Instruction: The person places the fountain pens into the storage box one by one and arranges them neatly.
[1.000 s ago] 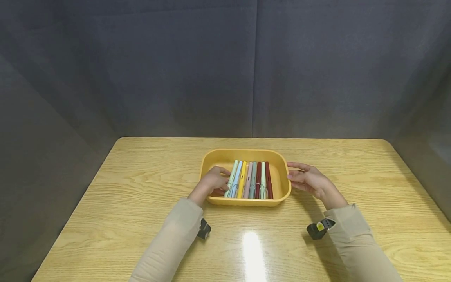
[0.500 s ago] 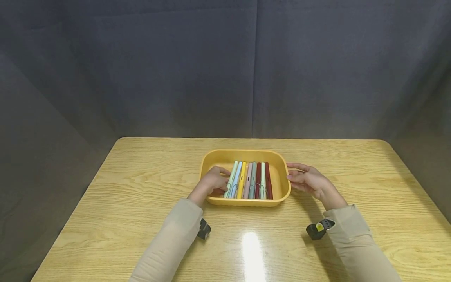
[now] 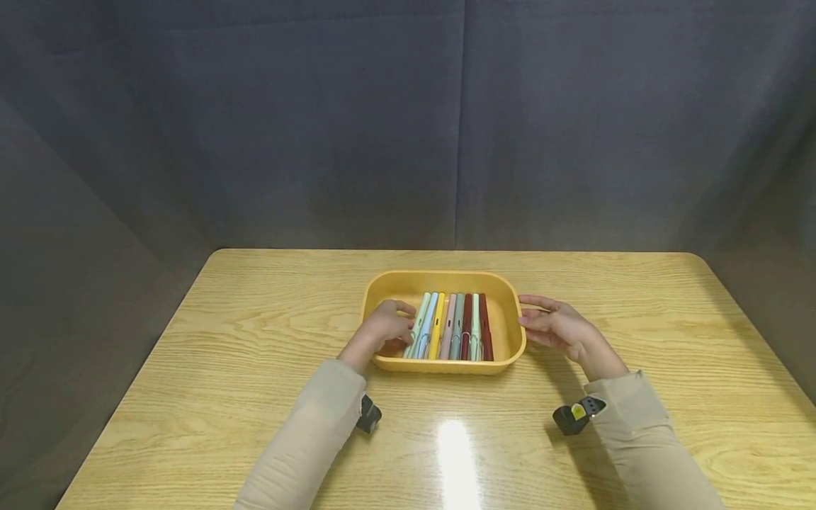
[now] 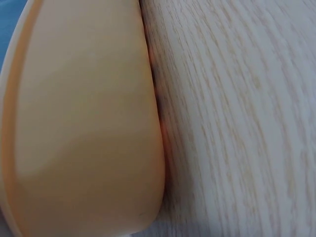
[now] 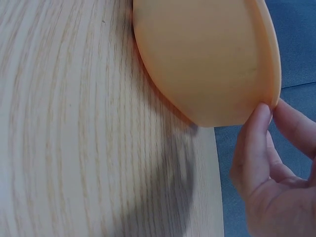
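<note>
In the head view a yellow plastic tray point(image 3: 440, 367) holds a row of several pens, lying side by side with their clips toward the near wall. The leftmost is a pale green pen point(image 3: 418, 322), beside a light blue pen point(image 3: 428, 320) and a yellow pen point(image 3: 437, 326). My left hand point(image 3: 385, 324) reaches over the left wall, its fingertips right beside the pale green pen. The left wrist view has only the tray's outer wall point(image 4: 89, 108), which hides that hand. My right hand point(image 5: 269, 168) pinches the tray's right rim between thumb and fingers.
Farther right in the row lie a pink pen point(image 3: 448, 326), a grey-green pen point(image 3: 457, 326) and dark red pens, with another pale green one among them. The tray stands on a wooden table point(image 3: 268, 340), with a dark curtain point(image 3: 319, 142) behind it.
The left hand's fingers have shifted very slightly beside the leftmost pen. The right hand, the tray and the row of pens are nearly unchanged.
</note>
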{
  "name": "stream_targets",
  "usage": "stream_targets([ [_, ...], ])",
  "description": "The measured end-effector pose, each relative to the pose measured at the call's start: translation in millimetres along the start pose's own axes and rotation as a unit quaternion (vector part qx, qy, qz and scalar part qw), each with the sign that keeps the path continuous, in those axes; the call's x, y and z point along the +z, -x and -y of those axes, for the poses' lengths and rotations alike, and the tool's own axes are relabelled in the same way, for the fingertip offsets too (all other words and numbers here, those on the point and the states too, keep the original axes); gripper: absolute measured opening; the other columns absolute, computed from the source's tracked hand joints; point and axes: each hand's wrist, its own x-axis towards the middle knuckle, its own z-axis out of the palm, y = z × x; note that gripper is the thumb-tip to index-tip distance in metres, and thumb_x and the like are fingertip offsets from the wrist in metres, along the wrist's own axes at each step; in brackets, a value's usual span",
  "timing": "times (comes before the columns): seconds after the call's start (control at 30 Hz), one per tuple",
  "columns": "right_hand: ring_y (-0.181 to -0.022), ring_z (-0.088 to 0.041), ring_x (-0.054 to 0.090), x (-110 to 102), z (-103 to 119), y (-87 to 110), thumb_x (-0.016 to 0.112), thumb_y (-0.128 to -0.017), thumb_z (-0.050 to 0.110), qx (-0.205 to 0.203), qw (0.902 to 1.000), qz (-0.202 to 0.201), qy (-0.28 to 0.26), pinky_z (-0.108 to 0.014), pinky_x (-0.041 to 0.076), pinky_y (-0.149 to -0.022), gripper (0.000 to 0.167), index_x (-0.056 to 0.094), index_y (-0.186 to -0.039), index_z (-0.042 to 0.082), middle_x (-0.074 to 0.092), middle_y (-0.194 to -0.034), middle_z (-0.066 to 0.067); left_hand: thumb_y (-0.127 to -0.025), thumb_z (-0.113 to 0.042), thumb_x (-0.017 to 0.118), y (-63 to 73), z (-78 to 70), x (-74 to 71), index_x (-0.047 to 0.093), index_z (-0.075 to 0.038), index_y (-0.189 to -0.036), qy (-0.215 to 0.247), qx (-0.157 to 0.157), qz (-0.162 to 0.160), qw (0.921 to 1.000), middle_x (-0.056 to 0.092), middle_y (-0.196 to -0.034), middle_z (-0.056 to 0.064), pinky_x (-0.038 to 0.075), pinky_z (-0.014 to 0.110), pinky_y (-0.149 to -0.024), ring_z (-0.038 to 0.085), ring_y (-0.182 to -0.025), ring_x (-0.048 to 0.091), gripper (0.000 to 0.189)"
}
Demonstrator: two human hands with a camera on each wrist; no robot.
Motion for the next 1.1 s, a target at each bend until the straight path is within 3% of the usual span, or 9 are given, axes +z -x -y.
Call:
stream_targets([
  [0.2,-0.078,-0.001,0.065,1,1,0.5,0.057,-0.091,-0.001,0.003,1.0000,-0.007,0.003,-0.015,0.058,-0.072,0.045,0.044,-0.134,0.006,0.068,-0.083,0.011,-0.075,0.019,0.058,-0.9,-1.1,-0.7,0.050,0.003,-0.132,0.006,0.011,0.003,0.9999,0.059,-0.126,0.022,0.059,0.025,-0.068,0.018,-0.086,0.059,0.060],
  [0.5,-0.080,-0.002,0.066,1,1,0.1,0.057,-0.091,-0.001,0.004,0.9999,-0.009,0.005,-0.015,0.058,-0.074,0.045,0.044,-0.134,0.006,0.067,-0.084,0.010,-0.076,0.012,0.061,-0.9,-2.9,-2.1,0.052,0.000,-0.132,-0.023,0.025,-0.015,0.9993,0.059,-0.126,0.020,0.049,0.018,-0.060,0.016,-0.083,0.055,0.058],
  [0.63,-0.079,-0.002,0.065,0,0,-0.7,0.056,-0.092,-0.001,0.001,1.0000,-0.008,0.006,-0.015,0.058,-0.074,0.038,0.048,-0.128,0.009,0.067,-0.084,0.010,-0.077,0.009,0.063,0.9,-3.9,-3.3,0.053,-0.001,-0.132,-0.021,0.029,-0.020,0.9992,0.058,-0.130,0.021,0.053,0.022,-0.068,0.023,-0.099,0.060,0.057],
  [0.73,-0.079,-0.002,0.065,0,-1,-1.5,0.055,-0.093,0.000,0.001,0.9998,-0.010,0.014,-0.015,0.058,-0.074,0.043,0.044,-0.134,0.004,0.067,-0.084,0.011,-0.077,0.010,0.062,2.8,-4.3,-4.2,0.051,-0.001,-0.133,-0.001,0.033,-0.017,0.9993,0.057,-0.130,0.022,0.050,0.021,-0.063,0.017,-0.079,0.061,0.058],
  [0.87,-0.079,-0.001,0.065,2,0,-0.8,0.054,-0.094,0.002,0.003,0.9996,-0.012,0.026,-0.015,0.058,-0.073,0.058,0.028,-0.145,-0.004,0.067,-0.083,0.012,-0.078,0.011,0.061,4.8,-4.5,-5.8,0.050,-0.001,-0.134,0.017,0.044,-0.010,0.9988,0.056,-0.128,0.022,0.038,0.019,-0.053,0.008,-0.057,0.040,0.058],
  [1.0,-0.080,0.000,0.065,3,3,2.0,0.051,-0.097,0.006,-0.005,0.9983,-0.011,0.056,-0.015,0.058,-0.075,0.060,0.021,-0.147,-0.007,0.067,-0.086,0.012,-0.081,0.007,0.059,7.5,-5.7,-8.6,0.050,-0.002,-0.134,0.013,0.064,-0.014,0.9978,0.056,-0.126,0.021,0.044,0.018,-0.060,0.013,-0.075,0.051,0.055],
  [1.1,-0.086,-0.001,0.064,5,7,5.9,0.046,-0.099,0.011,-0.018,0.9929,-0.025,0.115,-0.018,0.058,-0.083,0.060,0.017,-0.148,-0.009,0.064,-0.106,-0.002,-0.086,0.002,0.058,13.0,-7.8,-12.0,0.051,-0.002,-0.134,0.005,0.087,-0.038,0.9954,0.058,-0.123,0.020,0.050,0.019,-0.069,0.021,-0.093,0.058,0.049],
])
